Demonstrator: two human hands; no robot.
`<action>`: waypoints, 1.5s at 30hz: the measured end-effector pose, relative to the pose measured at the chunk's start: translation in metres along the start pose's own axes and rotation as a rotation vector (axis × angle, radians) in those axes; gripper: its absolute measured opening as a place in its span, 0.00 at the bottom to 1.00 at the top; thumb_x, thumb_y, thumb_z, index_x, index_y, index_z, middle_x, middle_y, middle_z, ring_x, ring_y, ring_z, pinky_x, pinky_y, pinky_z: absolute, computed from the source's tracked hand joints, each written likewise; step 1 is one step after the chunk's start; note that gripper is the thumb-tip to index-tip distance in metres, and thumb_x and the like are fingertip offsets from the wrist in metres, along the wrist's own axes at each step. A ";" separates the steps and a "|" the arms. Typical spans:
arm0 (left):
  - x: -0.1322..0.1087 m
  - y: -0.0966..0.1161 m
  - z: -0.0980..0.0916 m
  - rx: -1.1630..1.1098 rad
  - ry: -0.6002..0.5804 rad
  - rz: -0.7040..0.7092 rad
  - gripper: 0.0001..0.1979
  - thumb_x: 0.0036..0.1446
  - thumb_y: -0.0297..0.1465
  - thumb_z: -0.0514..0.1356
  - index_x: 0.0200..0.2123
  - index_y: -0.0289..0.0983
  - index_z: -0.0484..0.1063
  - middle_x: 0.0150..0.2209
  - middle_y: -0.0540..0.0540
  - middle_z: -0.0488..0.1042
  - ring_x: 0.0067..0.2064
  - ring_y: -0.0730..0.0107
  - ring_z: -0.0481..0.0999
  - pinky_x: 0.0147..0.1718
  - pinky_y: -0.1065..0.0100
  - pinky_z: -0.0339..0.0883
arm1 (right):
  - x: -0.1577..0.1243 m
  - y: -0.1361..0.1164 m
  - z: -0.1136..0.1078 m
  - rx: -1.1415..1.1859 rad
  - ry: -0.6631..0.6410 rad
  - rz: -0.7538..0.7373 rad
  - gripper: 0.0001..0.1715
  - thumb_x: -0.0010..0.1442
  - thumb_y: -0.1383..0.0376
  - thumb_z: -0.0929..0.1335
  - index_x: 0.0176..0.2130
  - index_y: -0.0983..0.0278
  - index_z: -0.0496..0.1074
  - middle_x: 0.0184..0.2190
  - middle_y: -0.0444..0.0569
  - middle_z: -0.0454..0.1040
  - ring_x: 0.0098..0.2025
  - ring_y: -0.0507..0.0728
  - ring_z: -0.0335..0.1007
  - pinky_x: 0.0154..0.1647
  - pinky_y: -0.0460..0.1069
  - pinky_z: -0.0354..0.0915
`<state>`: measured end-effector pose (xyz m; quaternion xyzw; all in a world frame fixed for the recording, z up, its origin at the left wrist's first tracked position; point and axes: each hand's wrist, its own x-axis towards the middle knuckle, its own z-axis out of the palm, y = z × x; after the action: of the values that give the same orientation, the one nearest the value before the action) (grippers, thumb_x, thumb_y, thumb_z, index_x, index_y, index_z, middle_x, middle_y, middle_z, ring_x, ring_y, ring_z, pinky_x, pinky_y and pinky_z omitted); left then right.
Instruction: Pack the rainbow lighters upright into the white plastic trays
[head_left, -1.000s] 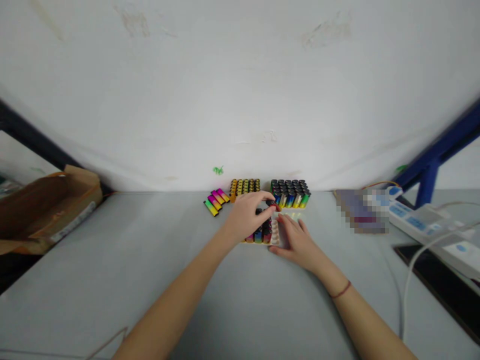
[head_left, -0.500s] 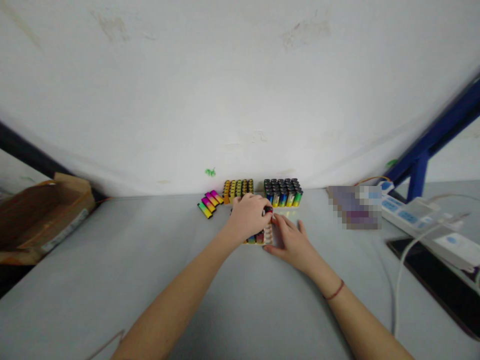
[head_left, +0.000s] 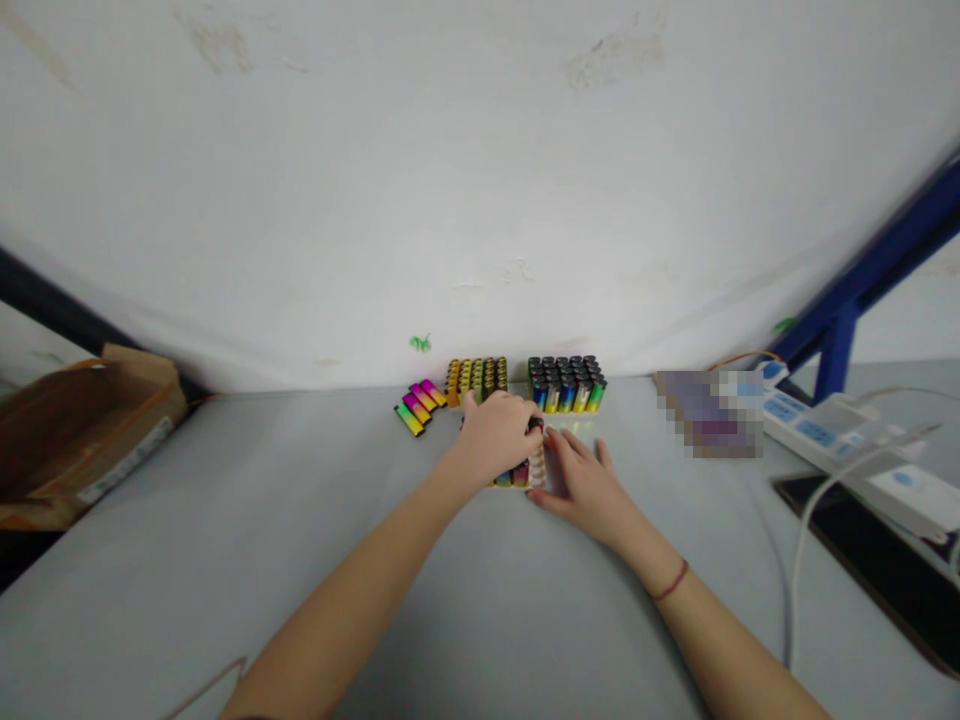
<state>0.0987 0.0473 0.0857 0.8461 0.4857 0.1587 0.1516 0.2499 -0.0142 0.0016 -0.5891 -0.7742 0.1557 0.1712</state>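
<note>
A white tray [head_left: 538, 470] with small slots stands in front of me, partly filled with lighters [head_left: 520, 474]. My left hand [head_left: 497, 432] reaches over it, thumb and fingers closed on a lighter [head_left: 535, 425] with a dark and red top; the fingers hide much of the tray. At the tray's right side lies my right hand [head_left: 585, 480], thumb at the front corner and index finger along the side, the other fingers somewhat spread. Behind stand a block of black-topped lighters [head_left: 568, 385] and a block of yellow ones [head_left: 476, 378].
Several loose pink, yellow and green lighters [head_left: 420, 404] lie left of the tray. A cardboard box [head_left: 90, 430] stands far left. On the right are a power strip [head_left: 814, 430], a white cable [head_left: 799, 560], a dark phone-like slab [head_left: 862, 560] and a pixelated item [head_left: 709, 415].
My left hand has shifted very slightly, with its fingertips lower over the tray. My right hand keeps its place.
</note>
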 end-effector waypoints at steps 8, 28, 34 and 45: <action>0.001 -0.018 -0.007 -0.047 0.141 0.111 0.16 0.61 0.41 0.55 0.39 0.39 0.79 0.43 0.42 0.79 0.49 0.55 0.73 0.52 0.56 0.62 | 0.000 0.002 0.003 -0.012 0.007 0.009 0.45 0.58 0.54 0.68 0.66 0.66 0.52 0.65 0.64 0.61 0.69 0.70 0.50 0.65 0.75 0.41; -0.063 -0.185 -0.022 0.159 0.064 -0.514 0.22 0.55 0.32 0.57 0.52 0.34 0.74 0.43 0.40 0.79 0.40 0.59 0.77 0.42 0.65 0.67 | -0.003 0.004 0.012 -0.065 0.048 -0.007 0.44 0.59 0.53 0.65 0.67 0.67 0.51 0.65 0.64 0.61 0.69 0.72 0.50 0.64 0.77 0.41; -0.064 -0.180 -0.010 0.099 0.158 -0.520 0.15 0.56 0.29 0.53 0.44 0.33 0.74 0.39 0.39 0.75 0.44 0.56 0.75 0.46 0.61 0.66 | -0.003 0.005 0.012 -0.070 0.032 0.006 0.44 0.59 0.53 0.65 0.67 0.68 0.52 0.66 0.64 0.60 0.69 0.72 0.49 0.64 0.77 0.41; -0.064 -0.109 0.023 -1.111 0.241 -0.423 0.27 0.53 0.56 0.50 0.30 0.36 0.68 0.19 0.54 0.61 0.19 0.74 0.59 0.20 0.70 0.53 | -0.004 0.005 0.012 -0.064 0.039 0.010 0.45 0.59 0.52 0.64 0.67 0.69 0.49 0.66 0.66 0.58 0.69 0.70 0.49 0.65 0.75 0.40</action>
<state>-0.0067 0.0420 0.0129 0.5017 0.5016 0.4495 0.5428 0.2495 -0.0170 -0.0120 -0.6010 -0.7724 0.1201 0.1668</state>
